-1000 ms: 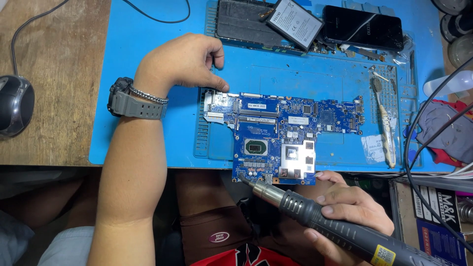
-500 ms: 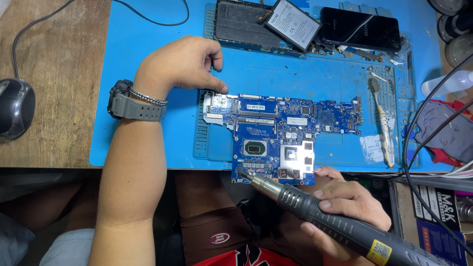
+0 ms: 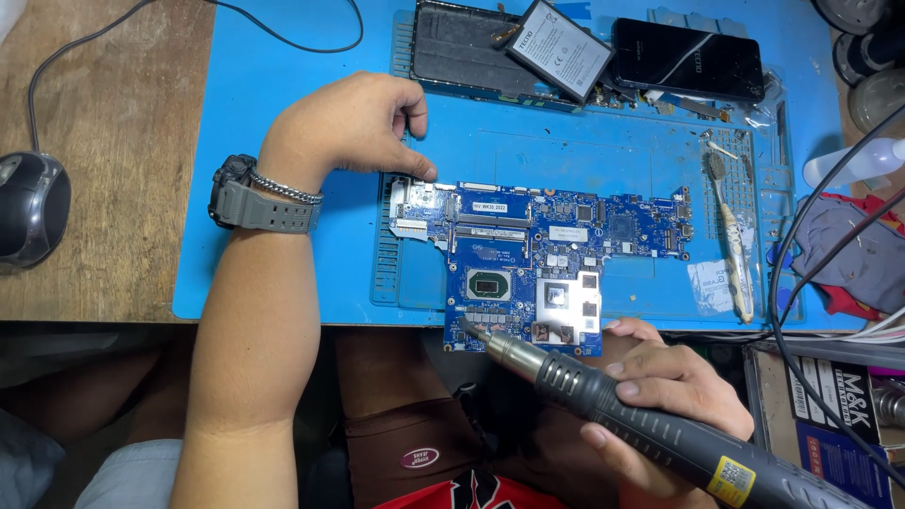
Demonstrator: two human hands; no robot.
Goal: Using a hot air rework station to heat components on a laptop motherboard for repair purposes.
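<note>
Slowly, the black hot air tool (image 3: 660,424) had crept in a little: a second before, its metal tip sat at the bottom edge of the blue circuit board (image 3: 542,254), and at this moment it pointed over the board's lower left corner, close below the dark square chip (image 3: 489,285). That small move looked like a sign that the work on the chips near that edge was going on, not finished. The right hand (image 3: 674,396) was wrapped tight around the tool's handle, fingers curled over the top. The left hand (image 3: 353,123) had hardly moved at all; it was loosely curled with nothing in it, and its thumb pressed down on the board's top left corner to keep it steady. The board lay flat on the blue mat (image 3: 283,236), which covered much of the wooden table (image 3: 104,170), with its lower part hanging out over the near edge. Counting things, there was one board, one hot air tool and two hands, and one grey watch (image 3: 250,198) on the left wrist. At the back of the mat lay one dark phone (image 3: 688,61), one flat battery (image 3: 554,47) and one opened black case (image 3: 462,47). One brush (image 3: 731,245) lay to the right of the board, and one computer mouse (image 3: 33,207) sat far left on the table.
</note>
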